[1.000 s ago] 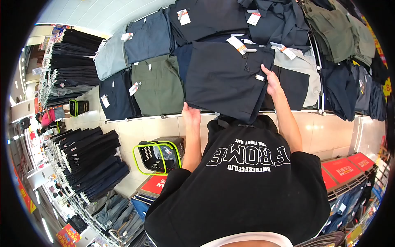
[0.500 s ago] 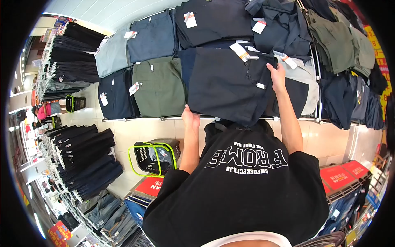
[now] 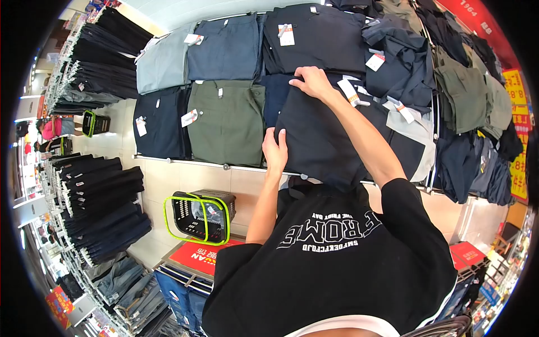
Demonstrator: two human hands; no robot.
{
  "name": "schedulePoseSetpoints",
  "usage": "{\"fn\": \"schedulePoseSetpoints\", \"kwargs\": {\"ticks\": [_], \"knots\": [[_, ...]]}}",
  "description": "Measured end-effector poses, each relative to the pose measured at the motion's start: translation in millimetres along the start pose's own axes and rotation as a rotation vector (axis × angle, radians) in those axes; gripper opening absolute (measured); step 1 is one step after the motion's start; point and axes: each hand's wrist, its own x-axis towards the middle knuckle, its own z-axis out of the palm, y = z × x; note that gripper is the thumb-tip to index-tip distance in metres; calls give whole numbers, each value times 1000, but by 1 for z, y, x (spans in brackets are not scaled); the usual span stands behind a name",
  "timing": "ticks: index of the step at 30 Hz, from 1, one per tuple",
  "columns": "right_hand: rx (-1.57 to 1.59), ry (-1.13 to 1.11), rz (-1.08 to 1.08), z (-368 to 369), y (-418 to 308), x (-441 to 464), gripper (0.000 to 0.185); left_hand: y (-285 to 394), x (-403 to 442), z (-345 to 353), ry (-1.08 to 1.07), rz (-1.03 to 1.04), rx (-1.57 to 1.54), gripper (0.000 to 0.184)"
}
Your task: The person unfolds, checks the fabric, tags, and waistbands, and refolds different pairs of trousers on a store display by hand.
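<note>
Much of the navy pair (image 3: pixel 273 100) lies hidden beneath the dark trousers (image 3: pixel 320 140), which lie at the front of the display (image 3: pixel 196 163), their near end overhanging the rail; print on the white tag (image 3: pixel 346 89) is too small to read. The right hand (image 3: pixel 312 82) bends over their upper left corner, the left hand (image 3: pixel 275 149) sits partly curled at their left edge; whether either pinches cloth I cannot tell. Below, a green-rimmed black basket (image 3: pixel 184 214) contains something indistinct.
</note>
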Motion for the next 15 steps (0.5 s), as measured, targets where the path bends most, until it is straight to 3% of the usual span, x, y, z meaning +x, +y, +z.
{"fn": "schedulePoseSetpoints", "kwargs": {"ticks": [3, 5, 8, 13, 15], "knots": [[66, -58, 59, -7, -5, 7, 24, -4, 2, 0, 35, 33, 21, 21], [75, 109, -71, -15, -8, 6, 21, -5, -3, -2, 51, 43, 37, 19], [65, 141, -127, -18, -11, 6, 19, -1, -4, -4, 140, 83, -42, 19], [202, 284, -3, 2, -16, 4, 17, -22, -10, -3, 78, -26, -30, 21], [147, 375, -63, 2, -12, -10, 20, -34, -12, -3, 32, -100, 38, 21]]}}
